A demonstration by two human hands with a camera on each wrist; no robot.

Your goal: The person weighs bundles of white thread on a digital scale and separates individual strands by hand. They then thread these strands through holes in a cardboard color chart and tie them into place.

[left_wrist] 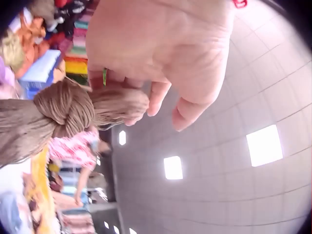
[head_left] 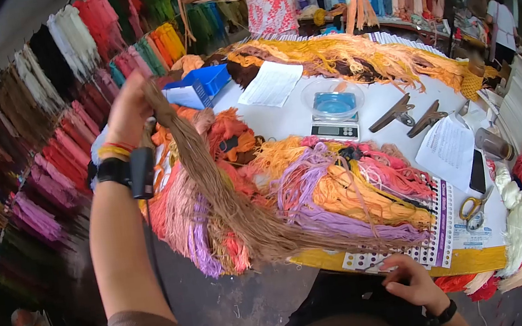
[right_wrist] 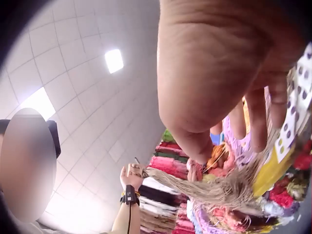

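My left hand (head_left: 127, 111), raised at the left in the head view, holds the end of a long brown yarn hank (head_left: 197, 155). In the left wrist view the fingers curl round its looped end, just beyond a thick knot (left_wrist: 66, 108). From there the hank slopes down across a pile of colored yarn, its loose strands spreading over lilac yarn (head_left: 321, 218) and orange yarn (head_left: 351, 194). My right hand (head_left: 415, 282) hovers by the table's front edge, near a punched white card (head_left: 438, 232). Its fingers are relaxed, with nothing gripped.
A scale (head_left: 335, 128) bearing a clear bowl, two large clips (head_left: 393, 112), papers (head_left: 270, 84), scissors (head_left: 474, 204) and a blue box (head_left: 210, 77) lie on the table. Behind it a person (head_left: 271, 0) stretches peach yarn. Racks of hanging yarn (head_left: 66, 136) line the left.
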